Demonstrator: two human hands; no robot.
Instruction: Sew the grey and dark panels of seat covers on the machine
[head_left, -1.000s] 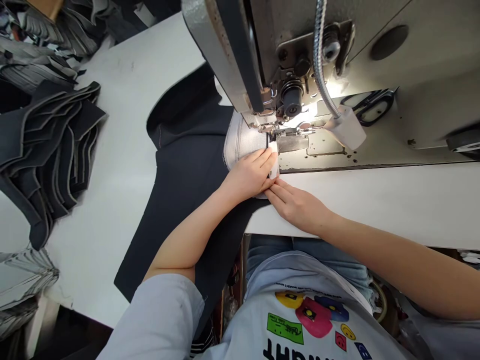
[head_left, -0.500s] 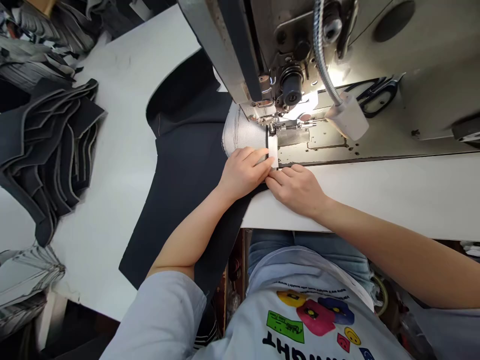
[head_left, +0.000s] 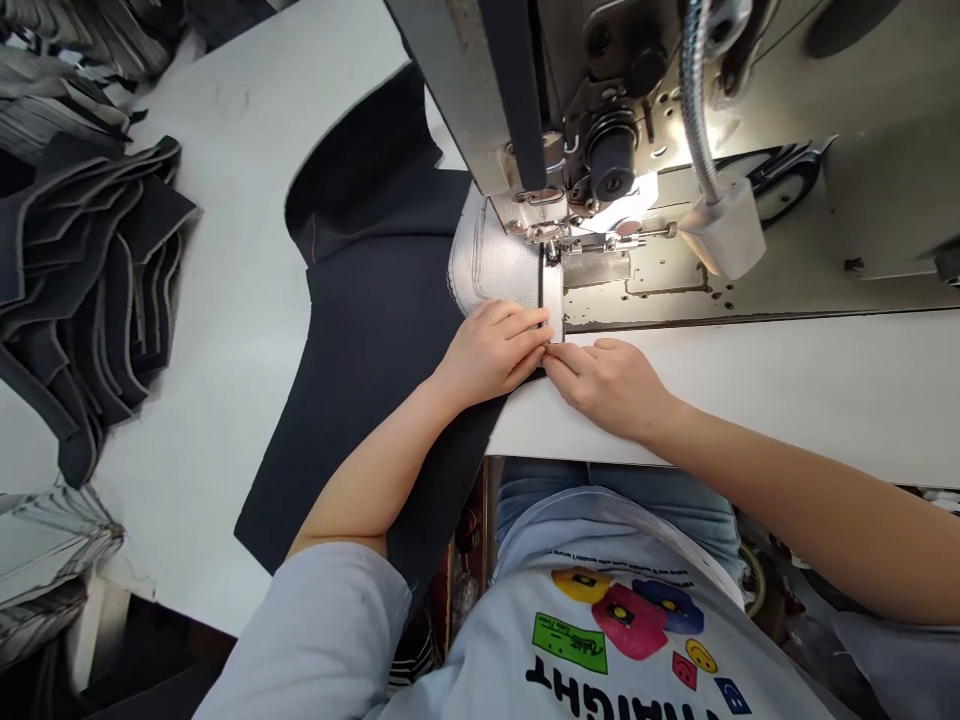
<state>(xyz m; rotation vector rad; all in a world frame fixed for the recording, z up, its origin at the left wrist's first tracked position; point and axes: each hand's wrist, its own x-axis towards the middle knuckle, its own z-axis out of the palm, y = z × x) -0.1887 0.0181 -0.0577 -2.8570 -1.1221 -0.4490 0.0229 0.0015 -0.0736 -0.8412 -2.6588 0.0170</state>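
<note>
A large dark fabric piece [head_left: 375, 310] lies on the white table, with a white mesh patch [head_left: 499, 262] on it whose right edge runs under the needle area of the sewing machine [head_left: 611, 160]. Along that edge is a narrow white strip [head_left: 553, 290]. My left hand [head_left: 495, 352] presses on the mesh and the strip just in front of the needle, its fingers together. Beside it, my right hand [head_left: 604, 385] pinches the near end of the strip at the edge of the fabric. The two hands' fingertips nearly touch.
Black-handled scissors [head_left: 784, 185] lie on the machine bed behind a white lamp head [head_left: 722, 228]. Stacked dark fabric pieces [head_left: 90, 290] sit on the table's left side, with lighter stacks [head_left: 52, 545] nearer. The white table [head_left: 787, 390] has its front edge close to my body.
The camera view has shifted a little, moving the machine right and up in the picture. My hands keep nearly the same hold at the strip.
</note>
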